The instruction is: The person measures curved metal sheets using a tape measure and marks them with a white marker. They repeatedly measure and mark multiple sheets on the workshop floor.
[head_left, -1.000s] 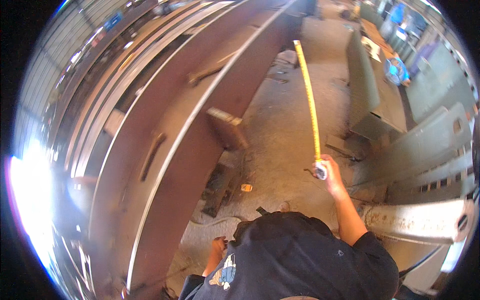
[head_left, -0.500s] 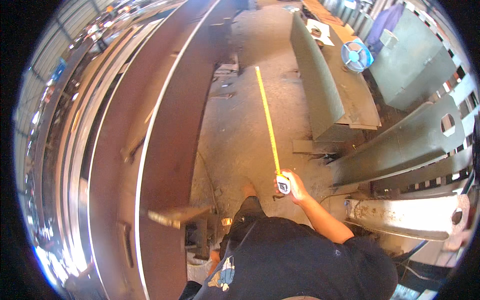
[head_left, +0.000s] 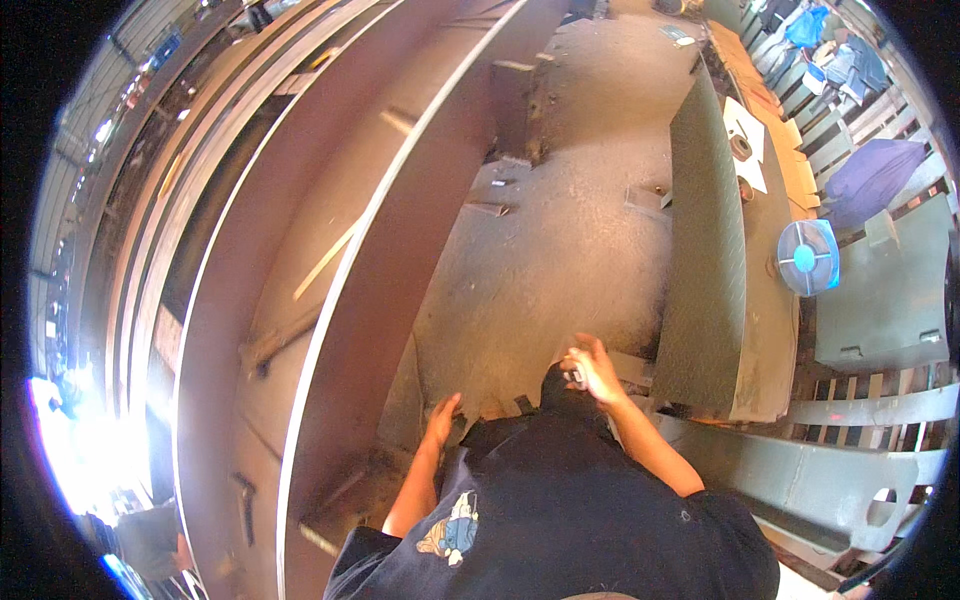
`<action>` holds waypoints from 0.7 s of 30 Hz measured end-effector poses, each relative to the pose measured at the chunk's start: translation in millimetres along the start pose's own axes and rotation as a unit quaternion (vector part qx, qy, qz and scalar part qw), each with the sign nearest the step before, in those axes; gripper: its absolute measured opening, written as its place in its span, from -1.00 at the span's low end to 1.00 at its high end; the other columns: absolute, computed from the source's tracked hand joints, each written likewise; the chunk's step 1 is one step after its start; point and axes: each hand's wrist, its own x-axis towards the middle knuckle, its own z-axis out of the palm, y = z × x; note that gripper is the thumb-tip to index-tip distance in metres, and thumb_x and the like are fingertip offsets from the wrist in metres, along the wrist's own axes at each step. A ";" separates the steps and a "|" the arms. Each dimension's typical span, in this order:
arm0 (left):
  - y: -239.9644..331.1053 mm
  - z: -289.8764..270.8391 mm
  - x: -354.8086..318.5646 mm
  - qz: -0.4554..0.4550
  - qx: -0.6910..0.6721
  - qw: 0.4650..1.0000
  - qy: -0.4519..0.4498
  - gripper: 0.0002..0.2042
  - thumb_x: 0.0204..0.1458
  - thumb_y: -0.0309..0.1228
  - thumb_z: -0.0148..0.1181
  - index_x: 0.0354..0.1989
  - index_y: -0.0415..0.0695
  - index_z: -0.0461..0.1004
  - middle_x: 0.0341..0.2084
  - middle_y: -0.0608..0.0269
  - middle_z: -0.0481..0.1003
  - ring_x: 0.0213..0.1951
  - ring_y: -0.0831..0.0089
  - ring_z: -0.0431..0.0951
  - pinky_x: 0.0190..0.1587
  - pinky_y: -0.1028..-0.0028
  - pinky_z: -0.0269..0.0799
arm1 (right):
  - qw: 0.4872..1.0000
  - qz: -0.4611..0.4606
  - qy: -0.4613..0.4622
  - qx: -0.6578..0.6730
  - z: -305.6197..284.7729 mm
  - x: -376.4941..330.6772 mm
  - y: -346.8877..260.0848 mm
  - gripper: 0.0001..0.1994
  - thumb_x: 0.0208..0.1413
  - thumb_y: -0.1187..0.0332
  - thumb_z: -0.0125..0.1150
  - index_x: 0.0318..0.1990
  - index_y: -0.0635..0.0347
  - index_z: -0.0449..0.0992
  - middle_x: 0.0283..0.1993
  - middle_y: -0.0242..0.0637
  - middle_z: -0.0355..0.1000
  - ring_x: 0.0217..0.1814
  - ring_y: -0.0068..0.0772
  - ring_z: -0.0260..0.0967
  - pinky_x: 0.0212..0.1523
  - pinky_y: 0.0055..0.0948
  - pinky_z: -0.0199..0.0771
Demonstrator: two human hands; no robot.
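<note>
My right hand [head_left: 597, 370] is closed round a small white tape measure [head_left: 574, 377], held low in front of my dark shirt. No yellow blade shows out of its case now. My left hand [head_left: 443, 414] is held to the left of it, beside the brown steel beam [head_left: 390, 270]. Its fingers stretch forward, and nothing shows in them. Between the two hands lies the concrete floor [head_left: 560, 250].
Along my left run long brown beams with pale edges; a hammer [head_left: 245, 500] lies among them. To the right stands a grey-green steel beam [head_left: 700, 270], with a blue round fan-like thing [head_left: 808, 258] beside it. A grey cabinet [head_left: 885, 290] stands farther right.
The yellow blade that stretched out over the floor is back in its case. My left hand has come up into clear view, and the view has turned, shifting the surroundings rightward.
</note>
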 end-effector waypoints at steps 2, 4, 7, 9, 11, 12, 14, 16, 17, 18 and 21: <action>120.8 65.0 22.7 0.015 -0.048 0.996 -0.080 -0.25 0.17 0.19 0.05 0.30 -0.24 0.33 0.20 -0.08 0.41 0.24 0.12 0.39 0.31 0.24 0.20 | 0.993 -0.085 -0.057 -0.058 -4.3 53.1 -23.2 -0.43 0.30 0.12 0.16 0.34 0.09 0.11 -0.33 -0.35 0.37 -0.36 -0.55 0.33 -0.38 -0.48 0.48; 212.7 136.4 57.6 0.053 -0.137 0.976 -0.158 -0.35 0.22 0.15 -0.01 0.18 -0.23 0.43 0.06 -0.05 0.51 0.13 0.13 0.50 0.21 0.22 0.33 | 0.977 -0.128 -0.126 -0.113 -8.7 97.9 -73.6 -0.42 0.33 0.13 0.13 0.35 0.16 0.08 -0.22 -0.25 0.41 -0.23 -0.46 0.41 -0.21 -0.44 0.50; 314.9 227.6 121.7 0.017 -0.294 0.904 -0.311 -0.48 0.25 0.06 -0.04 0.02 -0.21 0.48 -0.16 0.06 0.59 -0.09 0.15 0.61 0.03 0.21 0.49 | 0.913 -0.293 -0.062 -0.276 -39.6 140.2 -192.6 -0.53 0.26 0.22 0.22 0.23 0.24 0.30 0.04 -0.02 0.51 0.11 -0.15 0.48 0.16 -0.28 0.43; 372.2 259.8 160.1 0.019 -0.293 0.900 -0.321 -0.55 0.24 -0.01 -0.01 -0.06 -0.19 0.49 -0.27 0.12 0.58 -0.21 0.19 0.63 -0.09 0.24 0.53 | 0.847 -0.413 0.002 -0.336 -76.4 146.2 -327.1 -0.60 0.21 0.26 0.26 0.13 0.26 0.44 0.08 0.02 0.51 0.20 -0.11 0.44 0.22 -0.27 0.38; 427.8 279.4 188.9 0.019 -0.275 0.911 -0.306 -0.61 0.23 -0.07 0.02 -0.10 -0.19 0.49 -0.33 0.15 0.58 -0.28 0.21 0.64 -0.16 0.27 0.55 | 0.848 -0.501 0.042 -0.170 -121.6 128.9 -456.1 -0.78 0.15 0.36 0.26 -0.12 0.31 0.53 -0.02 -0.08 0.53 0.05 -0.17 0.50 0.08 -0.31 0.47; 455.2 291.1 198.9 0.009 -0.262 0.919 -0.293 -0.62 0.22 -0.09 0.04 -0.10 -0.19 0.49 -0.33 0.15 0.57 -0.28 0.21 0.64 -0.17 0.28 0.55 | 0.828 -0.560 0.026 -0.024 -135.4 117.3 -510.1 -0.81 0.11 0.42 0.26 -0.16 0.31 0.50 -0.10 -0.16 0.52 -0.07 -0.27 0.50 0.02 -0.34 0.50; 510.8 318.5 211.6 0.009 -0.230 0.929 -0.289 -0.66 0.20 -0.14 0.09 -0.12 -0.18 0.50 -0.31 0.14 0.57 -0.28 0.24 0.63 -0.21 0.32 0.54 | 0.693 -0.716 0.028 -0.083 -168.1 99.1 -591.4 -0.80 0.11 0.43 0.25 -0.15 0.32 0.49 -0.12 -0.14 0.52 -0.10 -0.27 0.50 -0.01 -0.33 0.50; 577.9 341.4 229.1 0.059 -0.202 0.935 -0.286 -0.67 0.19 -0.14 0.09 -0.12 -0.17 0.49 -0.30 0.14 0.56 -0.27 0.27 0.62 -0.20 0.33 0.54 | 0.541 -0.814 0.005 -0.209 -197.7 103.2 -656.9 -0.80 0.11 0.43 0.23 -0.14 0.33 0.48 -0.13 -0.13 0.52 -0.13 -0.26 0.50 -0.04 -0.33 0.51; 602.2 347.3 238.3 0.081 -0.191 0.938 -0.277 -0.67 0.19 -0.13 0.10 -0.12 -0.17 0.49 -0.29 0.14 0.56 -0.27 0.28 0.62 -0.19 0.33 0.54 | 0.485 -0.836 -0.013 -0.255 -206.4 119.5 -680.3 -0.79 0.11 0.44 0.22 -0.13 0.34 0.47 -0.14 -0.13 0.52 -0.14 -0.26 0.50 -0.05 -0.33 0.51; 623.3 355.6 252.4 0.092 -0.196 0.936 -0.276 -0.69 0.20 -0.15 0.10 -0.11 -0.15 0.48 -0.28 0.15 0.56 -0.23 0.32 0.60 -0.16 0.34 0.54 | 0.438 -0.848 -0.028 -0.297 -211.9 138.4 -701.6 -0.79 0.11 0.44 0.21 -0.13 0.35 0.47 -0.15 -0.12 0.52 -0.16 -0.26 0.50 -0.07 -0.33 0.51; 678.6 371.1 309.8 0.137 -0.242 0.927 -0.250 -0.70 0.21 -0.16 0.10 -0.11 -0.16 0.47 -0.28 0.15 0.56 -0.22 0.34 0.60 -0.17 0.37 0.53 | 0.371 -0.854 -0.039 -0.363 -223.3 216.0 -759.8 -0.78 0.12 0.45 0.19 -0.11 0.36 0.45 -0.17 -0.10 0.51 -0.20 -0.25 0.50 -0.11 -0.33 0.52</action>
